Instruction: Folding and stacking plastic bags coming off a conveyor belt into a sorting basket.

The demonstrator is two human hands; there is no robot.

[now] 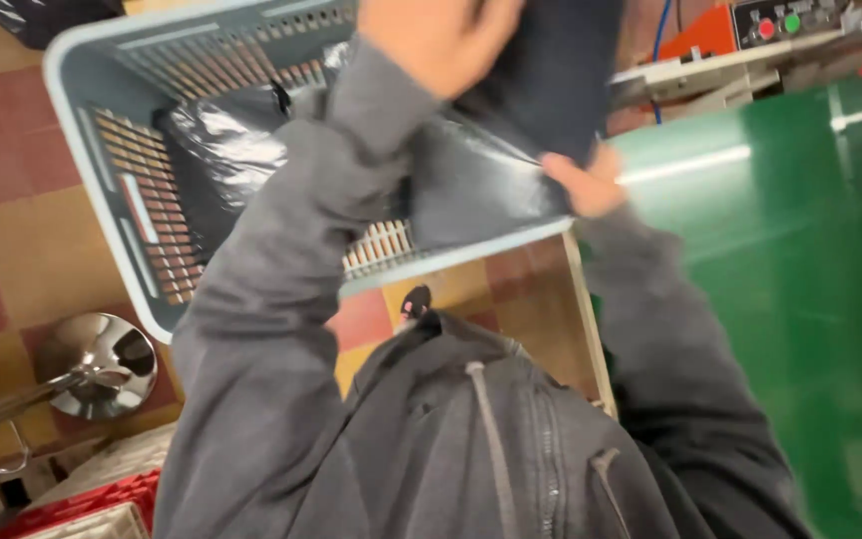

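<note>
My left hand (438,42) and my right hand (586,182) both grip a dark navy piece of fabric (551,75), held up over a pale blue plastic basket (102,190). The left hand holds the fabric's upper edge, the right pinches its lower corner. A shiny black plastic bag (216,150) lines the basket under the fabric. My grey hooded jacket's sleeves cover much of the basket's middle.
A green tabletop (800,269) runs along the right, with a wooden edge beside the basket. A machine panel with a red and a green button (778,25) sits at the top right. On the tiled floor stand a chrome stool base (92,364) and a red crate (82,502).
</note>
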